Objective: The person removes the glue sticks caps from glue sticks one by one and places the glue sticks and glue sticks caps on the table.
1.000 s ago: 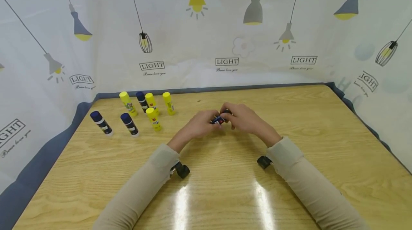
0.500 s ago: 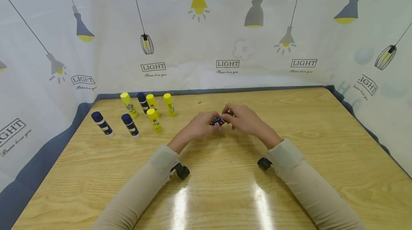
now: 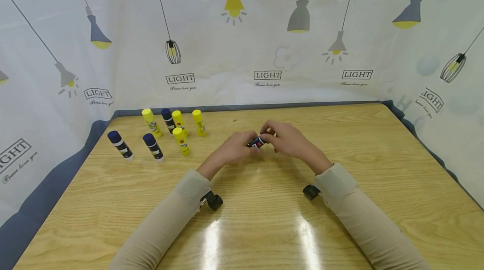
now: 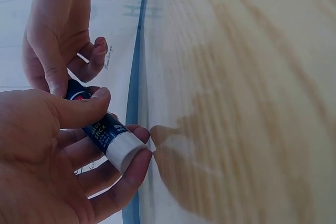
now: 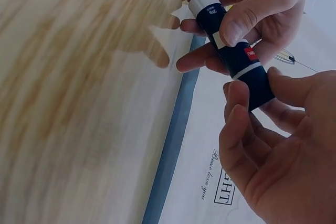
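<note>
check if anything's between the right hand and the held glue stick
Nothing visible: the right hand pinches the cap of the glue stick, the left hand grips its barrel, and the other glue sticks stand to the left.

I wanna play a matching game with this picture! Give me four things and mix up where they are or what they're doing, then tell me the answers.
Things:
1. Left hand
2. Right hand
3. Yellow glue sticks
4. Lamp pictures

Matches:
A. Standing on the table
B. Pinching the dark blue cap
C. Printed on the white backdrop
D. Holding the body of the held glue stick

Right pairs: 1-D, 2-B, 3-A, 4-C
</note>
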Action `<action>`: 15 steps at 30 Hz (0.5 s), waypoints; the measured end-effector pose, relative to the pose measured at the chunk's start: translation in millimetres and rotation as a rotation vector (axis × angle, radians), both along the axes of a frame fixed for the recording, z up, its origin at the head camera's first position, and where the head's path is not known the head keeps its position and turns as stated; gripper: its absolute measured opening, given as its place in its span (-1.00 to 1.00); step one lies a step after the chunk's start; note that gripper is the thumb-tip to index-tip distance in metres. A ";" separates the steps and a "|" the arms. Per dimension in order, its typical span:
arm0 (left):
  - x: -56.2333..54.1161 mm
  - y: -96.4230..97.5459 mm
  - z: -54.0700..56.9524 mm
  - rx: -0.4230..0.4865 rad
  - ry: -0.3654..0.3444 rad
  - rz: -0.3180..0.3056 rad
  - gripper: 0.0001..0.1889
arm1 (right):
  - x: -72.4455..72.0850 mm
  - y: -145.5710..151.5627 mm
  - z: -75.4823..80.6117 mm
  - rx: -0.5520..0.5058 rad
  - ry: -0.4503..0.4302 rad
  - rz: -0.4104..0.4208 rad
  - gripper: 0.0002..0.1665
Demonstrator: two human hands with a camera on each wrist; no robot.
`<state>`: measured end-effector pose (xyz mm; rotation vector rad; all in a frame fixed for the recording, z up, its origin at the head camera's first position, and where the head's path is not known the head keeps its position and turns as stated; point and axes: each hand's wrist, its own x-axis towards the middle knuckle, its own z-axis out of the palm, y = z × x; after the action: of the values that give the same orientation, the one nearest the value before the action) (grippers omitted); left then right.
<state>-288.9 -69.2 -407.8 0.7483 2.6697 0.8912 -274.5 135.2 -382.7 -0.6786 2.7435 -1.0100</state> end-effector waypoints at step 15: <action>1.0 0.0 0.6 0.010 -0.012 0.006 -0.75 | 0.4 0.7 1.5 -0.005 0.010 0.001 -0.72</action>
<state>-287.9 -69.3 -407.3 0.7351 2.6603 0.9077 -274.2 135.9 -381.2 -0.6872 2.7494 -1.0169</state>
